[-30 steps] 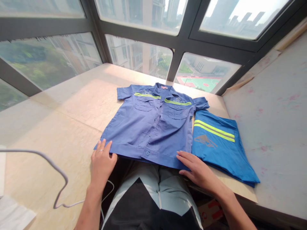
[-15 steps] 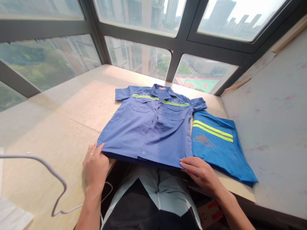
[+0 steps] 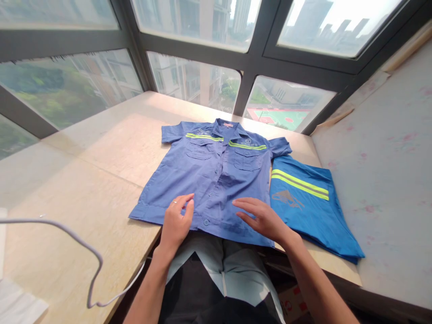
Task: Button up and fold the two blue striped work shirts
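A blue short-sleeved work shirt [image 3: 212,175] with yellow-green reflective stripes lies flat, front up, on the pale wooden table [image 3: 101,171]. Its hem hangs slightly over the near edge. My left hand [image 3: 177,220] rests flat on the lower front of the shirt, left of the button row, fingers stretched out. My right hand [image 3: 261,216] lies flat on the shirt to the right of the buttons, fingers extended. Neither hand holds anything.
A folded brighter-blue garment [image 3: 308,202] with reflective stripes lies right of the shirt. A white cable [image 3: 84,247] loops over the table's near left. White paper [image 3: 16,301] sits at the bottom left corner. Large windows [image 3: 195,81] stand behind the table; a white wall [image 3: 388,157] rises at right.
Both hands have left the shirt's bottom corners and moved inward onto its lower front. The hem has spread out to the left.
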Action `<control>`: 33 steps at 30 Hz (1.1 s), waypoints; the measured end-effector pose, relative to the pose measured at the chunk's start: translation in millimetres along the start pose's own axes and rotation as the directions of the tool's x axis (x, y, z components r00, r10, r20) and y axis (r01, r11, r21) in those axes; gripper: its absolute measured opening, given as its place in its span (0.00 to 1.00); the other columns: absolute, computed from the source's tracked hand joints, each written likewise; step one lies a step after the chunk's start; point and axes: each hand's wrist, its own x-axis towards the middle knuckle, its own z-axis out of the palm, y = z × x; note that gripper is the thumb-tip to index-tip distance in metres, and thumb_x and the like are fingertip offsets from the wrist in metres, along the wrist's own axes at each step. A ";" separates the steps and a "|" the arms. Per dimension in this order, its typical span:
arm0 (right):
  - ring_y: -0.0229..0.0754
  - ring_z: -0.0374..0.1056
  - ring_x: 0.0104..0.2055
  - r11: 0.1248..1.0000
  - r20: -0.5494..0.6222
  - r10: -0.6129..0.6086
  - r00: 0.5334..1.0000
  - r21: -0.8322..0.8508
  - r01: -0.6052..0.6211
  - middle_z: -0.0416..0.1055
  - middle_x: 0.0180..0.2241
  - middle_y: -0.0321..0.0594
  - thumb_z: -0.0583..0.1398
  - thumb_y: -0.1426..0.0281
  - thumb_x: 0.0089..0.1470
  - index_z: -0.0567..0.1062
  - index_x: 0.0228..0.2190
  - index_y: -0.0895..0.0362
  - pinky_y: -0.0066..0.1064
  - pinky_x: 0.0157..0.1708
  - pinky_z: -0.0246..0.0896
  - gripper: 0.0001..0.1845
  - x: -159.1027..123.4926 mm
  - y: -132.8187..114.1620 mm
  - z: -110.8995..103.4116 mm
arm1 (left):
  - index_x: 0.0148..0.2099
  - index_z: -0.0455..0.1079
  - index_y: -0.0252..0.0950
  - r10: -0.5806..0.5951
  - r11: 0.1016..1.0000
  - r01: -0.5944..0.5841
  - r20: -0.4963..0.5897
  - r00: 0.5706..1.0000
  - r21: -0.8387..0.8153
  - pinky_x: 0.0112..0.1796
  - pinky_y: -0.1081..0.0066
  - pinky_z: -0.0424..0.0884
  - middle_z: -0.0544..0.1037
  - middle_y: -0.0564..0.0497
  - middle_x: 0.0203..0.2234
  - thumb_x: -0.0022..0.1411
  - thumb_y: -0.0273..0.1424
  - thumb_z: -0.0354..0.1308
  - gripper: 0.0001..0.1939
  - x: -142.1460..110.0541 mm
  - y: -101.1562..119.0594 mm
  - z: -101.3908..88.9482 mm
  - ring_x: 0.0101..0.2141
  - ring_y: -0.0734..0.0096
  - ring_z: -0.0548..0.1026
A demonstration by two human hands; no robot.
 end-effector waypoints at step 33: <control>0.37 0.61 0.29 0.944 0.302 -0.131 0.944 -0.255 0.212 0.69 0.32 0.40 0.57 0.74 0.60 0.74 0.33 0.57 0.29 0.29 0.47 0.06 95.7 46.9 58.5 | 0.39 0.77 0.37 -0.099 0.979 0.009 0.432 0.896 0.206 0.37 0.69 0.66 0.79 0.46 0.34 0.62 0.26 0.55 0.09 54.9 11.1 49.9 0.36 0.63 0.75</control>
